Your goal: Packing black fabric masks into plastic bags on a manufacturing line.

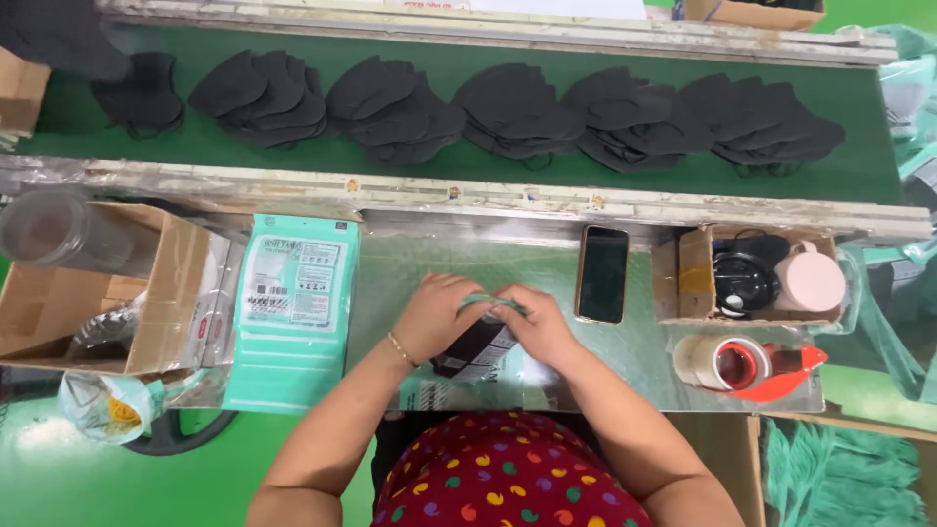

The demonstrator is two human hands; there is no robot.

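Observation:
My left hand (436,314) and my right hand (536,322) meet over a clear plastic pouch (475,351) with a teal top edge and black face masks inside. Both hands pinch the pouch's top edge on the shiny metal worktable (439,249). A stack of flat teal and white pouches (293,317) lies just left of my left hand. Beyond the table, several piles of black face masks (508,112) lie in a row on a green conveyor belt (859,166).
A black phone (602,274) lies right of my hands. A small cardboard box (693,278) holds a pink mug (813,280) and a black object. A red tape dispenser (752,366) sits at the right front. An open cardboard box (146,293) stands left.

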